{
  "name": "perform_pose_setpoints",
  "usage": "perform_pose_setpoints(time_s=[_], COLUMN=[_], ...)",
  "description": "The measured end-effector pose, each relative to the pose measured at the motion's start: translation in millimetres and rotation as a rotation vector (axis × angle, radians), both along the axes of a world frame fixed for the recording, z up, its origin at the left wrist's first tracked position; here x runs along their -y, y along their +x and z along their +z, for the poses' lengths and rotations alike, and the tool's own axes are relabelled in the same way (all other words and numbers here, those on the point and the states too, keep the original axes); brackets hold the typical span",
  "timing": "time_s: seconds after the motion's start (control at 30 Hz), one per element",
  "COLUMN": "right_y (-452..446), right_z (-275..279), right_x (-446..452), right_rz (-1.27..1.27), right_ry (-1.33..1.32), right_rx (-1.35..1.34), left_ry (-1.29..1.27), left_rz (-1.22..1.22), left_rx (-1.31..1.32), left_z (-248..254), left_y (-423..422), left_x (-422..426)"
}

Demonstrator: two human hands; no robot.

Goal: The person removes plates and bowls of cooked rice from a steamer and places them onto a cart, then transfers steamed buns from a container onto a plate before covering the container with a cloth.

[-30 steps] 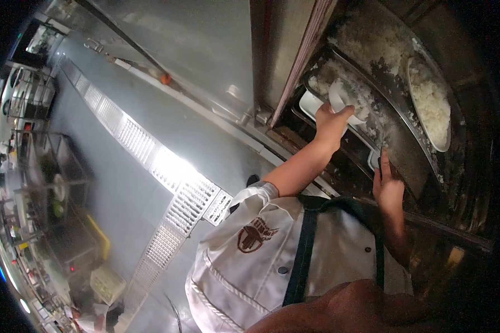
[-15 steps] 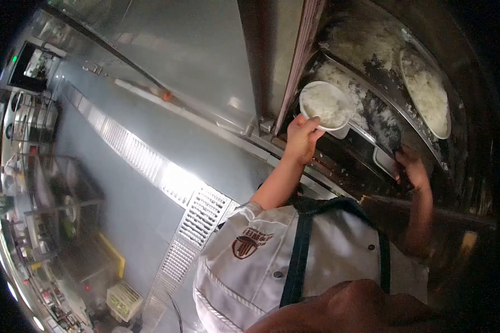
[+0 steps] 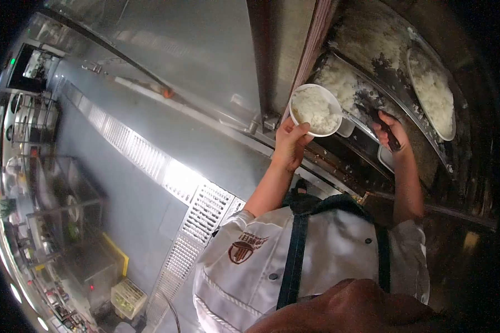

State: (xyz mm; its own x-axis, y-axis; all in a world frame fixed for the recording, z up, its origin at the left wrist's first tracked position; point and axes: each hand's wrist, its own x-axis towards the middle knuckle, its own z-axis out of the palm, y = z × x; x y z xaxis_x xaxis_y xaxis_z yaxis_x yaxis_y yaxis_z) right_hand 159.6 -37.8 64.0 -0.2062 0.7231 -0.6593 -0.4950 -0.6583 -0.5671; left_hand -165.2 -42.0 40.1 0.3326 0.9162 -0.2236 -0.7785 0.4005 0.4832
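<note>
My left hand (image 3: 291, 145) grips the rim of a white bowl (image 3: 315, 133), thumb over the edge. Cooked rice (image 3: 315, 106) fills much of that bowl. To its right, my right hand (image 3: 391, 132) is closed round the dark handle of a rice paddle (image 3: 393, 140). The paddle's dark blade points up and left over a metal rice bin (image 3: 383, 89) with loose rice in it; the blade's exact edge is hard to make out. Below my right hand sits a small white container (image 3: 385, 157), partly hidden.
An oval white dish of rice (image 3: 432, 91) lies in the compartment farther right. A steel panel (image 3: 194, 50) stands left of the bin. A metal floor grate (image 3: 204, 208) crosses the floor; shelving (image 3: 66, 188) and a basket with greens (image 3: 129, 298) are at far left.
My right hand has come up and left with the paddle, closer to the bowl. My left hand and the bowl have shifted slightly left.
</note>
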Motion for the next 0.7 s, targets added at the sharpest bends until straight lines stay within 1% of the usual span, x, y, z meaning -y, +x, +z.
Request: perform_pose_setpoints(time_s=[0.03,0.13,0.23,0.33,0.37,0.43,0.57,0.63,0.7], right_y=[4,1,-4,-2,-2,-13,-25,-34,-41], right_z=[-4,-2,8,12,16,44,82,96,107], right_x=[4,25,42,59,66,78,96,103,109], right_rz=[0.052,0.028,-0.004,-0.065,-0.069,-0.077,-0.074,-0.057,-0.058], right_ry=[0.006,0.059,0.163,0.251,0.275,0.324,0.282,0.287,0.27], right_rx=[-0.075,-0.053,0.011,0.078,0.145,0.28,0.43,0.477,0.578], left_ry=[-0.003,-0.023,0.043,0.006,0.01,0.019,0.027,0.024,0.008], left_rz=[-0.014,-0.013,0.004,-0.016,-0.023,-0.035,-0.075,-0.098,-0.126], left_rx=[-0.013,-0.025,-0.041,-0.098,-0.089,-0.07,-0.132,-0.172,-0.237], left_z=[-1,5,13,13,13,15,23,30,41], left_y=[0,7,13,18,19,22,29,30,32], left_x=[-1,-2,-4,-10,-12,-15,-20,-21,-22])
